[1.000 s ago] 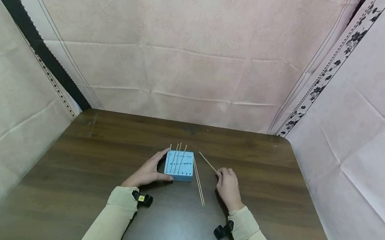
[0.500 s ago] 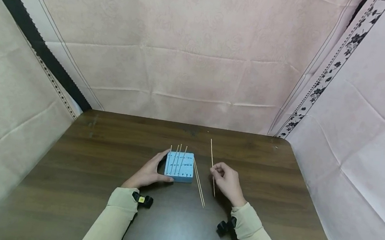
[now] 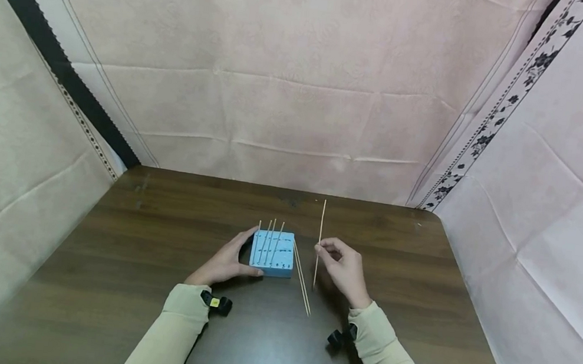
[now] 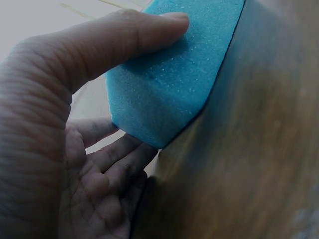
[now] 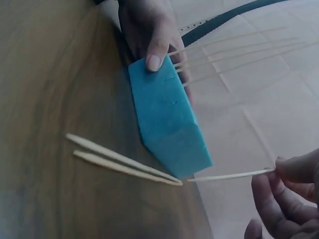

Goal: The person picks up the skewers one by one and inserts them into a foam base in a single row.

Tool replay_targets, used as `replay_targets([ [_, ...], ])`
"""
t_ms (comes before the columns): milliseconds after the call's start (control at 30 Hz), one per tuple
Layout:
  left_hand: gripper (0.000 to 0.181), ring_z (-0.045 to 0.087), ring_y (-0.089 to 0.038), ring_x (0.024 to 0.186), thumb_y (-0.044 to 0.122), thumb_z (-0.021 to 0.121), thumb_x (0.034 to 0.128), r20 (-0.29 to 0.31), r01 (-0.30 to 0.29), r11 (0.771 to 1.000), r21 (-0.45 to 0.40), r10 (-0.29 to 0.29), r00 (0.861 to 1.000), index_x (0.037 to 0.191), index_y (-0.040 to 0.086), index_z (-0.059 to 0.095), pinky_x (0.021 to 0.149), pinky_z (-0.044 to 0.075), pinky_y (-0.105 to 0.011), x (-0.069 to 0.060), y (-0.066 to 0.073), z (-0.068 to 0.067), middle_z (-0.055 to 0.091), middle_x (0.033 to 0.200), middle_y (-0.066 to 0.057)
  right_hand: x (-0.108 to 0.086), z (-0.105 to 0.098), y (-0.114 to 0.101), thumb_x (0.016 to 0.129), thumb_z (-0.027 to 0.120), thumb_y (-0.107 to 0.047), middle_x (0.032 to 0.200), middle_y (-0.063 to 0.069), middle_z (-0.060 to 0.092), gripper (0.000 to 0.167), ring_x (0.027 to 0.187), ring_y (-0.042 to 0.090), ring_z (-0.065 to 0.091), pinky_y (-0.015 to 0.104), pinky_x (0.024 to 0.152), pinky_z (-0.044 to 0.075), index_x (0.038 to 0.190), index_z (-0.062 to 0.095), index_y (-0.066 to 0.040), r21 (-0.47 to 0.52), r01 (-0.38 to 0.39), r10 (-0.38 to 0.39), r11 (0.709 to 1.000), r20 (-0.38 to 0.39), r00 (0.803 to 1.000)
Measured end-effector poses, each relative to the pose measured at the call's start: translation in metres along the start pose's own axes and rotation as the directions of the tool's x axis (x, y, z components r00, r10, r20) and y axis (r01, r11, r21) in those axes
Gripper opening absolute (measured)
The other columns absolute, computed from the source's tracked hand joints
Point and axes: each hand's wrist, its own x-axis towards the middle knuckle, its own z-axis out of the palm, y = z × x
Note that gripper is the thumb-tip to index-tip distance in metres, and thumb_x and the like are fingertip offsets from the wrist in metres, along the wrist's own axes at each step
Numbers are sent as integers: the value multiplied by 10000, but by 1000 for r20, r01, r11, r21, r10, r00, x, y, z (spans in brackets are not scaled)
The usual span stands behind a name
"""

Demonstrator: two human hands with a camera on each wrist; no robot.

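- The blue foam block [image 3: 286,254] is seated on the table [image 3: 185,224], gripped by the left hand [image 3: 224,261], its thumb laid on the near side and its fingers spread along the left side.
- A held stick [image 3: 322,221] is pinched near its middle between thumb and fingertips of the right hand [image 3: 344,269], just to the right of the block and roughly upright.
- Four standing sticks [image 3: 280,234] are planted in the block's top; two loose sticks [image 5: 99,149] are left lying by its right side.
- The block is judged very light, soft and easily dented or slid; it is best steadied by its side walls, with light, even pressure.
- The sticks are judged light and stiff lengthwise, but easily flexed or snapped by sideways load; a pinch nearer the lower end would be steadier for pushing.
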Motion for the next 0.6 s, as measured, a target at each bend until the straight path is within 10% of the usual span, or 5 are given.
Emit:
replay_targets([
  [600,1186,249,-300,1485,578,893,662,-2,-19,1000,-12,19,1000,1609,347,216,1099,272,-669,1,-1,0,256,1633,-5,4,10,-24,949,723,-170,978,51,734,131,899,261,712,286,773,568,1053,707,-93,172,148,-152,974,13,988],
])
